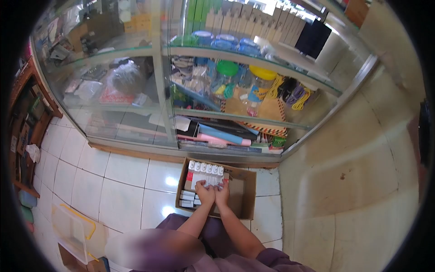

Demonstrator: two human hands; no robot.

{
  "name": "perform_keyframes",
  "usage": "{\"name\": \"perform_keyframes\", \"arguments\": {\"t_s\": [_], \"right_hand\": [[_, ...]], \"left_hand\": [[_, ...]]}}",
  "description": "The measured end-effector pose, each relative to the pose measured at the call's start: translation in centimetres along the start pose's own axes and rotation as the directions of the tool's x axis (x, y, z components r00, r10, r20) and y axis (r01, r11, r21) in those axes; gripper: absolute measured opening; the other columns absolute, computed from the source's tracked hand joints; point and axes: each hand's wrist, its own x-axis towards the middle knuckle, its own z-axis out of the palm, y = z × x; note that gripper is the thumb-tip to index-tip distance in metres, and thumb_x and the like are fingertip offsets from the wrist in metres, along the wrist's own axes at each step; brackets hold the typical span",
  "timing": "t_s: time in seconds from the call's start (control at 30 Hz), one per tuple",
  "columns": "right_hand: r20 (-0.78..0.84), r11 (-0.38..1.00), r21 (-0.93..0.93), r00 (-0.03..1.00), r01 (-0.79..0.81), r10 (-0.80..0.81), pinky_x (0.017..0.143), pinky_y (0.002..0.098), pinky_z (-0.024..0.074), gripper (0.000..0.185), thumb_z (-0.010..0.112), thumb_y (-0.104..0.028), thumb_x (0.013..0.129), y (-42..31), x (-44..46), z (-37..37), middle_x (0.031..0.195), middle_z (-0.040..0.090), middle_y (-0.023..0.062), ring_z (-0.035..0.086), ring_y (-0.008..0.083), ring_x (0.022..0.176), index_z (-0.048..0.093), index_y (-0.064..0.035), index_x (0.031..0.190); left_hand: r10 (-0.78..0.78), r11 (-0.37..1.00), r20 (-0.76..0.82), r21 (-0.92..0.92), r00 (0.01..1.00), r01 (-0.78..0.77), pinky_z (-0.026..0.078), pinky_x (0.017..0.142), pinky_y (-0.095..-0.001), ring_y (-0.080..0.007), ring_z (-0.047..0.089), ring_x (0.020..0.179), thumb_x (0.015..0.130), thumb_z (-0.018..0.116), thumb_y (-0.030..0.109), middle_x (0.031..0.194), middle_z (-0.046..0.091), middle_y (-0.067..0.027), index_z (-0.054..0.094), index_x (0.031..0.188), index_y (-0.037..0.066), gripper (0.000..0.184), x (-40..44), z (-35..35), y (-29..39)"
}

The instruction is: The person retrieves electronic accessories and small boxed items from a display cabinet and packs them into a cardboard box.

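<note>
Both half-curled | left hand [206, 195], right hand [221, 195] | gripping white pack [206, 169] | carton [246, 192] beneath

Box [249, 195] on flr [120, 199], cab [160, 86] behind

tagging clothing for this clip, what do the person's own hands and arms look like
The left hand and right hand are bare, without gloves, and no watch or bracelet is visible. The forearms are uncovered too. The right sleeve is a muted dark purple, ending around the elbow. A blur obscures the left sleeve. Rings or small markings are too fine to tell.
</note>
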Motion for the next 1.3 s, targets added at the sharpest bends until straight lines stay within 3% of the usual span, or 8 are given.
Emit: {"name": "perform_keyframes", "arguments": {"t_s": [0.17,0.37,0.6,0.67,0.77,0.93,1.1,1.3], "right_hand": [[0.054,0.995,0.089,0.998,-0.046,0.042,0.077,0.0330,0.0516,0.047,0.062,0.002,0.079,-6.4,-3.1,-0.8,0.107,0.056,0.0172,0.060,0.0246,0.093,0.046,-0.0018,0.123],[0.060,0.923,0.109,0.924,0.370,-0.377,0.074,0.0280,0.0495,0.042,0.060,0.004,0.078,-16.5,-1.3,-3.5,0.101,0.061,0.0105,0.061,0.0167,0.087,0.050,-0.0049,0.118],[0.024,0.659,0.252,0.676,0.709,-0.736,0.072,0.0324,0.0497,0.025,0.058,0.001,0.079,-36.9,3.1,-9.2,0.094,0.062,0.0120,0.062,0.0220,0.081,0.057,-0.0024,0.104],[-0.030,0.436,0.000,0.436,0.900,-0.899,0.073,0.0345,0.0484,0.020,0.057,0.001,0.078,-42.0,4.6,-10.9,0.088,0.061,0.0127,0.061,0.0262,0.080,0.058,-0.0018,0.098],[-0.088,0.362,-0.011,0.360,0.932,-0.929,0.074,0.0376,0.0476,0.020,0.058,-0.002,0.076,-46.9,8.7,-11.2,0.085,0.059,0.0135,0.061,0.0296,0.082,0.059,-0.0022,0.096],[0.073,0.347,-0.140,0.359,0.927,-0.930,0.076,0.0396,0.0479,0.024,0.061,-0.010,0.076,-52.1,15.9,-10.2,0.088,0.062,0.0151,0.062,0.0306,0.085,0.059,-0.0013,0.098],[0.323,0.553,-0.156,0.571,0.819,-0.755,0.080,0.0359,0.0498,0.050,0.065,-0.016,0.076,-55.8,23.6,-7.0,0.094,0.066,0.0157,0.064,0.0278,0.090,0.052,-0.0020,0.122],[0.446,0.496,-0.282,0.570,0.821,-0.690,0.092,0.0370,0.0445,0.088,0.071,-0.027,0.072,-58.5,28.3,-3.3,0.105,0.064,0.0202,0.060,0.0335,0.101,0.024,-0.0030,0.143]], "left_hand": [[-0.015,0.983,0.173,-0.178,0.985,0.046,0.051,0.073,-0.0329,-0.0239,0.064,0.075,0.078,0.058,0.001,0.094,0.058,-0.0160,0.054,0.096,-0.002,0.019,0.5,-4.5,3.6],[0.356,0.909,0.241,-0.312,0.903,-0.275,0.051,0.068,-0.0293,-0.0177,0.063,0.075,0.082,0.063,0.010,0.084,0.063,-0.0100,0.058,0.091,0.001,0.014,4.6,-11.5,14.4],[0.847,0.526,0.279,-0.320,0.452,-0.788,0.051,0.069,-0.0280,-0.0144,0.061,0.083,0.084,0.061,0.008,0.088,0.062,-0.0072,0.059,0.092,0.001,0.011,10.5,-18.1,35.3],[0.906,0.405,0.253,-0.276,0.340,-0.872,0.050,0.070,-0.0281,-0.0139,0.061,0.082,0.084,0.061,0.008,0.087,0.062,-0.0068,0.059,0.091,0.001,0.010,12.3,-17.9,39.7],[0.844,0.531,0.197,-0.443,0.500,-0.722,0.050,0.071,-0.0284,-0.0169,0.062,0.082,0.082,0.061,0.007,0.085,0.063,-0.0080,0.060,0.090,0.001,0.010,17.0,-15.0,44.0],[0.596,0.758,-0.145,-0.222,0.790,-0.613,0.050,0.071,-0.0385,-0.0295,0.065,0.077,0.077,0.062,0.015,0.080,0.066,-0.0167,0.063,0.085,-0.001,0.018,23.7,-10.9,49.6],[0.441,0.867,-0.237,-0.138,0.865,-0.480,0.047,0.082,-0.0416,-0.0359,0.064,0.090,0.080,0.058,0.022,0.091,0.066,-0.0217,0.064,0.091,-0.003,0.028,30.9,-6.5,52.3],[0.243,0.957,-0.244,-0.095,0.939,-0.273,0.044,0.091,-0.0460,-0.0423,0.058,0.103,0.092,0.041,0.042,0.108,0.060,-0.0287,0.055,0.111,-0.008,0.056,37.5,-2.4,53.5]]}}
